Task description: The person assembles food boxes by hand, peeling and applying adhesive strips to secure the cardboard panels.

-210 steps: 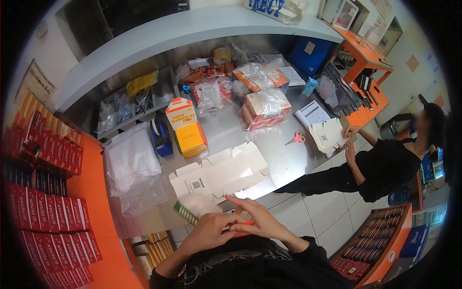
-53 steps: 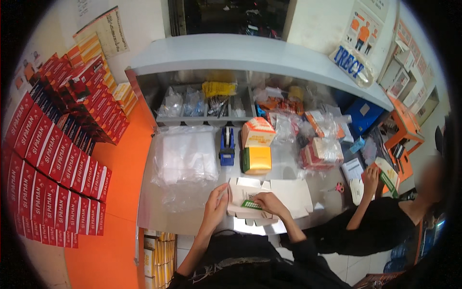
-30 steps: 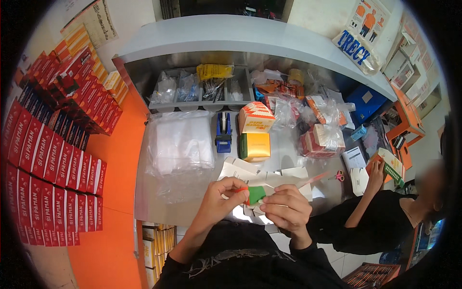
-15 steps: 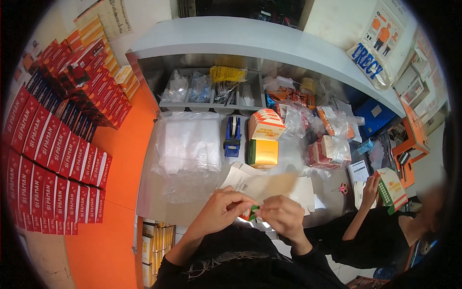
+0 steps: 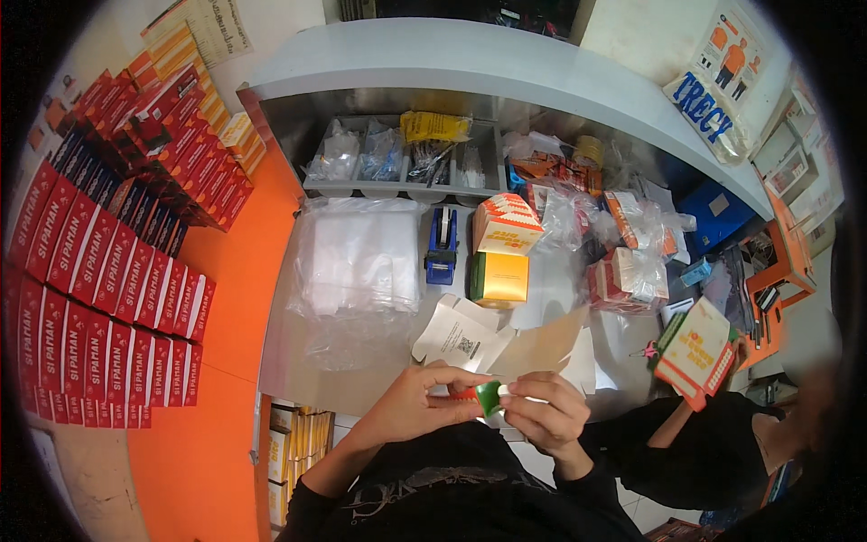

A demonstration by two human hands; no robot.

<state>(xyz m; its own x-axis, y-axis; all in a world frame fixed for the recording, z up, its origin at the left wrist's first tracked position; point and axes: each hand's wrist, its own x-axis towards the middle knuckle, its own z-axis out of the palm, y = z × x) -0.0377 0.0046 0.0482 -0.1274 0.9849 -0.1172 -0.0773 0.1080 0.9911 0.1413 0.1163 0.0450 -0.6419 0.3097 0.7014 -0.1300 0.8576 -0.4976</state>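
My left hand (image 5: pixel 417 404) is closed on the near edge of a folding carton (image 5: pixel 549 345), its thumb and fingers pinching the red-and-green end. My right hand (image 5: pixel 546 411) pinches a green flap (image 5: pixel 489 398) of the same carton, showing a small white edge between the fingertips. The carton's brown inner panel rises beyond my hands. Pale cardboard with a printed square code (image 5: pixel 462 332) lies just past my left fingers; whether it belongs to the same carton I cannot tell. Beyond it stand a green-and-yellow box (image 5: pixel 499 278) and a red-and-cream carton stack (image 5: pixel 508 226).
A blue tape dispenser (image 5: pixel 442 246) stands by packed white plastic bags (image 5: pixel 358 253). Behind is a grey divided tray (image 5: pixel 395 190). Bagged goods (image 5: pixel 629 280) crowd the right. A co-worker at right holds a yellow-and-red carton (image 5: pixel 695 350). Stacked red boxes (image 5: pixel 108 361) fill the left.
My right hand has drawn slightly away from the left, and more of the green flap shows. The brown panel has shifted right. The co-worker's carton has turned and moved left.
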